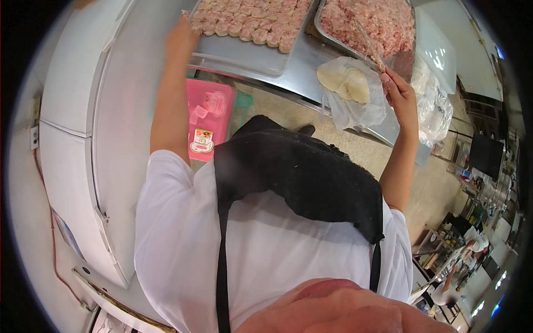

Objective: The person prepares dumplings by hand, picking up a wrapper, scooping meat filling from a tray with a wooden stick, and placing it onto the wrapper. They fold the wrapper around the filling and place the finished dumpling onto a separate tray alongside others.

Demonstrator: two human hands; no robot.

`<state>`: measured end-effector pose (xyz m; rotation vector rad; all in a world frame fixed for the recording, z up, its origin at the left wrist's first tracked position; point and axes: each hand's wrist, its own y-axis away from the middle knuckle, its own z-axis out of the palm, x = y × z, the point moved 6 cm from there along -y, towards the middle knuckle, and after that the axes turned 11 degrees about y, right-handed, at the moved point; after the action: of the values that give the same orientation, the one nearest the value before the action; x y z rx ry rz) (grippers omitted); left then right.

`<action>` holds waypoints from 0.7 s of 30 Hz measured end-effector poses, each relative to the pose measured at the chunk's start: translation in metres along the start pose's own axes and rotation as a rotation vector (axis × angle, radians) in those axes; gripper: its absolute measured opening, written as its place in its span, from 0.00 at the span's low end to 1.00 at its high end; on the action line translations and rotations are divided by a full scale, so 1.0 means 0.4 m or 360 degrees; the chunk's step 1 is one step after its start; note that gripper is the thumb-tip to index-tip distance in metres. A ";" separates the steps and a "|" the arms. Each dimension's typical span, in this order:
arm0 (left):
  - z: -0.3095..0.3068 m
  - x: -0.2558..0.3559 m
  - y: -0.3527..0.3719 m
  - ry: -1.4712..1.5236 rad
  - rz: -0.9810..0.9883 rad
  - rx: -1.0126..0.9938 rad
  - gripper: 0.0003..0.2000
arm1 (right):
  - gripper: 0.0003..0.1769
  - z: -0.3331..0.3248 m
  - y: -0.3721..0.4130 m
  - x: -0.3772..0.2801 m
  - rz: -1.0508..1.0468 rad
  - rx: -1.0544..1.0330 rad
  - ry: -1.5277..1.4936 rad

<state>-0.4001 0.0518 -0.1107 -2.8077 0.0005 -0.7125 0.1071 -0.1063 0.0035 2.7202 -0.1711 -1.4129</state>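
Observation:
My right hand (pixel 398 91) is closed round the end of a narrow, meat-smeared spatula (pixel 369 44), whose blade reaches over a deep metal tray (pixel 318 21) of minced meat (pixel 361 16). Just left of that hand, a stack of pale round dough wrappers (pixel 347 82) lies on a clear plastic bag (pixel 355 114) at the table edge. My left hand (pixel 186 36) is at the left edge of a flat tray (pixel 239 62) filled with rows of open-topped meat dumplings (pixel 252 19). Its fingers are bent together around a small pinkish-white bit, blurred and partly hidden.
Below the metal table's edge (pixel 302 100) is a pink plastic lid or box (pixel 214 119) with labels. Clear bags of packed goods (pixel 430 105) stand at the right. A white cabinet (pixel 66 111) rises on the left. Another person (pixel 463 255) is far off at lower right.

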 end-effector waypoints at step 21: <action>-0.054 0.026 0.003 -0.0290 0.0324 0.0001 0.27 | 0.17 0.034 0.027 -0.013 0.0066 -0.0007 0.0065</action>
<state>-0.4012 0.0451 -0.0877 -2.8075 0.2489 -0.4093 0.0922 -0.1167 0.0011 2.7231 -0.2207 -1.3443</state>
